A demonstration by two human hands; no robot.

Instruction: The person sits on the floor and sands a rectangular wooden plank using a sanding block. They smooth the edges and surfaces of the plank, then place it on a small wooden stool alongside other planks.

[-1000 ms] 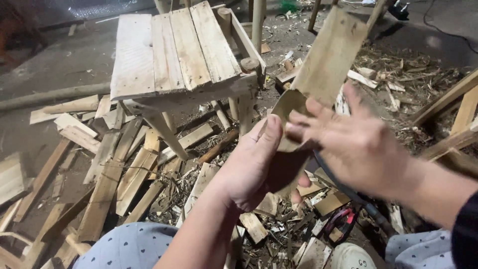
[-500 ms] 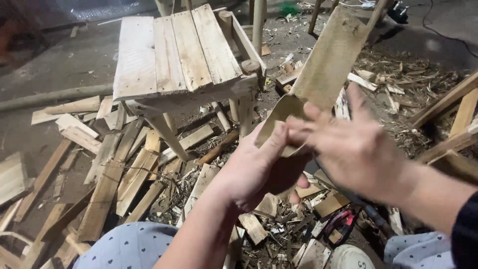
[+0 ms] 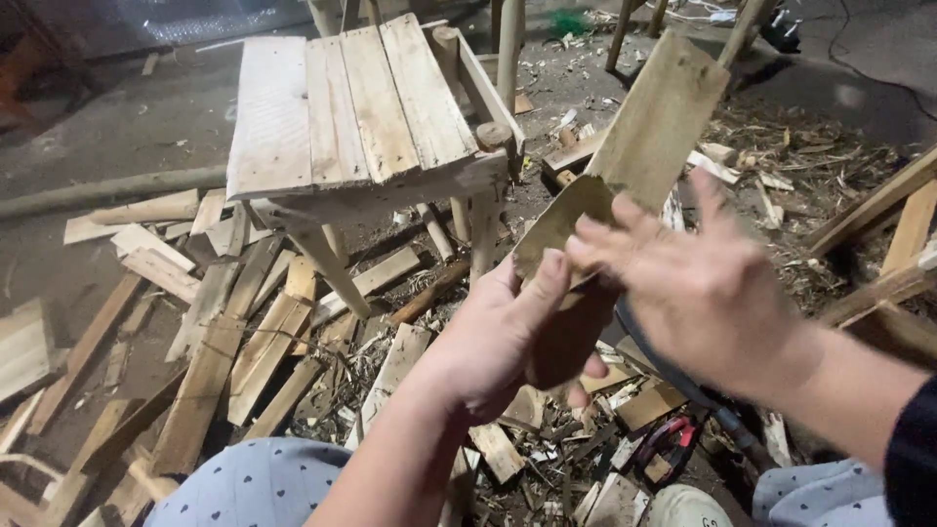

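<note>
You are holding a flat wooden board (image 3: 649,127) up in front of you, its lower end resting in your left hand (image 3: 508,342), whose fingers are curling under the wood while the thumb is pressing on its face, so that hand is closing firmly on the board. Your right hand (image 3: 698,288) is lying over the near part of the board with its fingers spread and reaching across; it is blurred, and I cannot tell whether it is gripping the wood or only brushing over it. The board is slanting upward and away from you, well clear of the ground. Just beyond it a rough wooden stool (image 3: 361,117) is standing upright on its legs, its slatted seat already in place. Around it the floor is carrying many loose planks (image 3: 210,342) and a litter of chips and splinters (image 3: 781,176). Near your right knee a pair of red-handled pliers (image 3: 669,439) is lying among the offcuts, untouched. Judging by this, the stool looks largely built, while the board in your hands is not yet joined to anything
</note>
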